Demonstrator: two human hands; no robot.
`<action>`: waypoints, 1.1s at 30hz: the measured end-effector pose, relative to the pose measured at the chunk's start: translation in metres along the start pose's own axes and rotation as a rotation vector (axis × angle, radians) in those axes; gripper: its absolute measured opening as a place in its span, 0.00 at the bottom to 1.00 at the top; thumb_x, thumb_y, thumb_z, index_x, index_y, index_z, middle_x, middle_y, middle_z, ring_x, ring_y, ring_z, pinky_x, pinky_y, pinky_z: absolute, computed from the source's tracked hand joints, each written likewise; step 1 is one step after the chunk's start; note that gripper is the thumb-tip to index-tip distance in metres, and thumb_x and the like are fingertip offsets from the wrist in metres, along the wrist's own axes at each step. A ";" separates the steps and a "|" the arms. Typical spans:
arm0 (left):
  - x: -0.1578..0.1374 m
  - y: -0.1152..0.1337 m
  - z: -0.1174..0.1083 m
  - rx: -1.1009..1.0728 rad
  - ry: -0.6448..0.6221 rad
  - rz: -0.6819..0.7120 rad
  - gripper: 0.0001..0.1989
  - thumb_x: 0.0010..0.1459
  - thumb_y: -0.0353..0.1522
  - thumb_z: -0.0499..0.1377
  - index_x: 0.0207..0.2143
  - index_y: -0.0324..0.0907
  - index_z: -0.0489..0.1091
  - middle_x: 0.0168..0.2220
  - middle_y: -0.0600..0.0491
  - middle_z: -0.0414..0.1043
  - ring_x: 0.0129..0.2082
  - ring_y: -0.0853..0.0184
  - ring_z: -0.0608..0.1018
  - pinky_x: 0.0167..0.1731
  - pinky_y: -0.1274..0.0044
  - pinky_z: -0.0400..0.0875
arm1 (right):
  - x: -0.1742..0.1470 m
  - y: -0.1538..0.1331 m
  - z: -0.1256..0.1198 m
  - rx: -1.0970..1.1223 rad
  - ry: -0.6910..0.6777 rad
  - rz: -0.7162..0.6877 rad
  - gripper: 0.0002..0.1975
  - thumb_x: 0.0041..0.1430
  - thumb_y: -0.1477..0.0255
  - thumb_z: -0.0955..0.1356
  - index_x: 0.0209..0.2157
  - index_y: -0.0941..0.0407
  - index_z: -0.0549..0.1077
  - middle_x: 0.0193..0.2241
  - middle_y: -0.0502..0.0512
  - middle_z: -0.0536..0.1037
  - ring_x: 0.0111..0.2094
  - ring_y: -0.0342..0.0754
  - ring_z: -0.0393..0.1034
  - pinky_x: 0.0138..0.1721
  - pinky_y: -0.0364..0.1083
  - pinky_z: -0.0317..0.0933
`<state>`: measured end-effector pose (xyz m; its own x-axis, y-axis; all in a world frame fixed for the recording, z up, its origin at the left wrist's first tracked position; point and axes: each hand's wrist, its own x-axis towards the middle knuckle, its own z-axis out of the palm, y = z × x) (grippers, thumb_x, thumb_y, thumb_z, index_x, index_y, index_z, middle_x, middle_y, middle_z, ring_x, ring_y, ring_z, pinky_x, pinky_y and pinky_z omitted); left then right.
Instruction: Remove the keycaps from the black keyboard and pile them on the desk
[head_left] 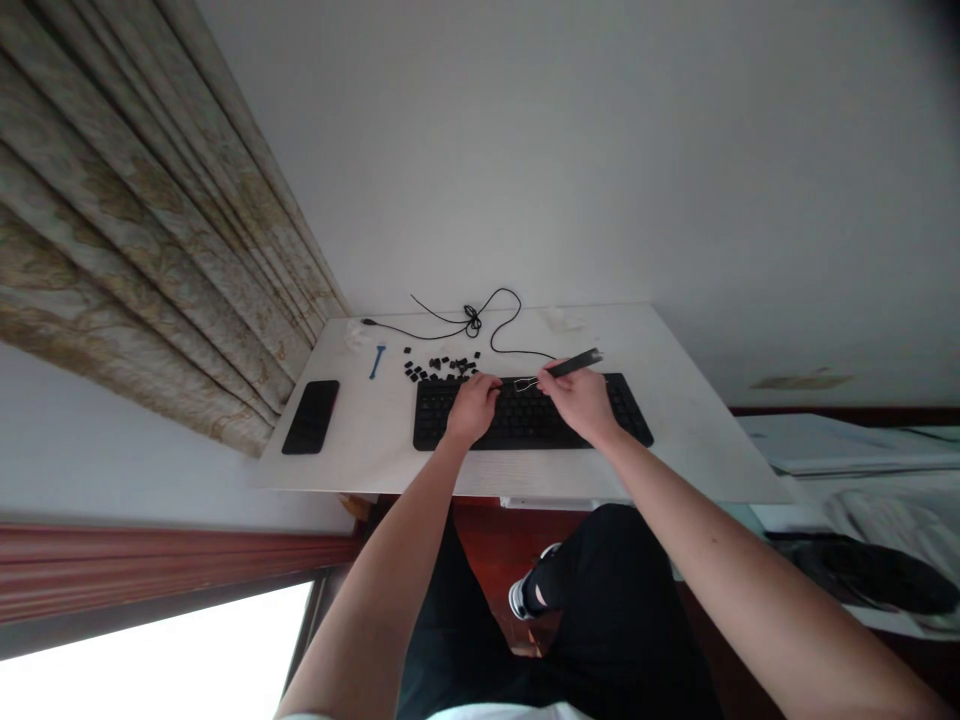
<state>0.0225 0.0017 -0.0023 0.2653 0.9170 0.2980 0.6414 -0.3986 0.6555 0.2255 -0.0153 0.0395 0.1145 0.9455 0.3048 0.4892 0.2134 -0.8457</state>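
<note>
A black keyboard (525,425) lies lengthwise along the near part of the white table. My right hand (581,400) is closed around a keycap puller (574,364) with a dark handle; its wire loop points left, over the keyboard's upper rows. Whether the loop touches a key I cannot tell. Just left of the loop, my left hand (474,405) rests over the keyboard with its fingers pinched together; what they hold, if anything, is too small to make out. Loose black keycaps (439,368) lie scattered behind the keyboard's left end, close to my left hand.
A blue tool (377,362) lies left of the keycaps, and a black phone (311,417) is at the table's left edge. The keyboard's black cable (472,320) runs along the back in a knotted bundle. A patterned curtain (157,200) hangs at the left.
</note>
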 end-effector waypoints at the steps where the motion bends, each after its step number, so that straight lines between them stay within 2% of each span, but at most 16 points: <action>1: 0.000 -0.001 0.000 -0.031 0.023 -0.001 0.10 0.65 0.24 0.55 0.44 0.42 0.73 0.43 0.49 0.74 0.47 0.63 0.76 0.51 0.71 0.70 | 0.004 0.011 -0.012 0.032 0.066 0.042 0.12 0.59 0.61 0.70 0.34 0.57 0.77 0.26 0.55 0.81 0.30 0.52 0.80 0.35 0.48 0.74; 3: -0.001 -0.002 0.001 -0.074 0.058 0.001 0.10 0.64 0.24 0.55 0.44 0.42 0.73 0.43 0.49 0.74 0.46 0.64 0.76 0.51 0.71 0.71 | 0.013 0.037 -0.038 0.105 0.225 0.132 0.14 0.57 0.60 0.71 0.32 0.58 0.77 0.24 0.55 0.80 0.28 0.51 0.79 0.32 0.47 0.74; 7: -0.001 -0.001 0.000 -0.099 0.103 0.008 0.12 0.64 0.23 0.53 0.42 0.42 0.73 0.43 0.49 0.73 0.46 0.64 0.76 0.52 0.71 0.71 | 0.018 0.092 -0.084 0.244 0.513 0.358 0.11 0.51 0.65 0.73 0.26 0.59 0.75 0.20 0.53 0.77 0.22 0.48 0.75 0.25 0.44 0.72; 9: -0.001 -0.001 0.000 -0.107 0.131 0.000 0.13 0.64 0.22 0.51 0.41 0.42 0.73 0.43 0.49 0.73 0.46 0.64 0.76 0.52 0.71 0.71 | 0.013 0.112 -0.097 0.268 0.612 0.443 0.10 0.50 0.67 0.72 0.24 0.59 0.74 0.18 0.52 0.76 0.19 0.46 0.73 0.21 0.43 0.69; 11: -0.001 0.000 -0.001 -0.122 0.163 -0.013 0.14 0.64 0.21 0.50 0.41 0.42 0.74 0.43 0.49 0.73 0.46 0.65 0.76 0.52 0.71 0.71 | 0.006 0.123 -0.101 0.231 0.671 0.470 0.09 0.50 0.68 0.71 0.23 0.59 0.73 0.17 0.52 0.75 0.18 0.46 0.70 0.18 0.42 0.66; 15: 0.006 -0.001 -0.003 -0.226 0.224 -0.136 0.12 0.63 0.23 0.53 0.41 0.41 0.74 0.43 0.49 0.76 0.45 0.65 0.77 0.51 0.71 0.71 | -0.001 0.128 -0.099 0.096 0.655 0.440 0.10 0.52 0.68 0.69 0.24 0.60 0.75 0.17 0.53 0.74 0.20 0.47 0.71 0.23 0.44 0.66; 19: 0.024 -0.012 -0.019 -0.316 0.206 -0.316 0.09 0.59 0.25 0.58 0.41 0.40 0.75 0.40 0.49 0.78 0.40 0.66 0.78 0.48 0.72 0.73 | 0.001 0.127 -0.099 -0.016 0.622 0.413 0.12 0.53 0.66 0.69 0.25 0.60 0.76 0.18 0.55 0.76 0.24 0.51 0.74 0.30 0.48 0.69; 24: 0.043 -0.035 -0.049 -0.086 0.161 -0.388 0.13 0.57 0.23 0.57 0.42 0.40 0.76 0.39 0.49 0.79 0.40 0.63 0.79 0.49 0.71 0.72 | 0.000 0.129 -0.100 -0.008 0.597 0.391 0.14 0.53 0.63 0.69 0.26 0.60 0.76 0.18 0.56 0.76 0.24 0.52 0.75 0.30 0.49 0.69; 28: 0.046 -0.038 -0.054 0.056 0.128 -0.329 0.16 0.55 0.22 0.56 0.45 0.39 0.77 0.45 0.46 0.78 0.48 0.60 0.78 0.56 0.68 0.69 | 0.000 0.130 -0.100 0.002 0.591 0.398 0.15 0.53 0.61 0.69 0.26 0.59 0.76 0.18 0.55 0.77 0.24 0.53 0.75 0.31 0.50 0.70; 31: 0.042 -0.022 -0.041 0.067 0.158 -0.207 0.17 0.57 0.21 0.54 0.45 0.39 0.76 0.49 0.45 0.75 0.50 0.61 0.77 0.56 0.68 0.70 | 0.000 0.130 -0.100 0.014 0.596 0.397 0.15 0.53 0.60 0.70 0.26 0.59 0.76 0.19 0.55 0.77 0.24 0.53 0.76 0.32 0.50 0.70; 33: 0.036 -0.006 -0.025 0.035 0.120 -0.125 0.17 0.58 0.21 0.53 0.45 0.40 0.76 0.48 0.46 0.75 0.48 0.62 0.77 0.54 0.69 0.72 | 0.000 0.128 -0.100 0.033 0.600 0.401 0.15 0.53 0.60 0.70 0.26 0.59 0.76 0.19 0.55 0.77 0.25 0.53 0.76 0.32 0.50 0.70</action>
<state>0.0098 0.0368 0.0217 0.0950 0.9498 0.2980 0.6894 -0.2787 0.6686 0.3748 -0.0120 -0.0251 0.7391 0.6570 0.1486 0.2852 -0.1053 -0.9527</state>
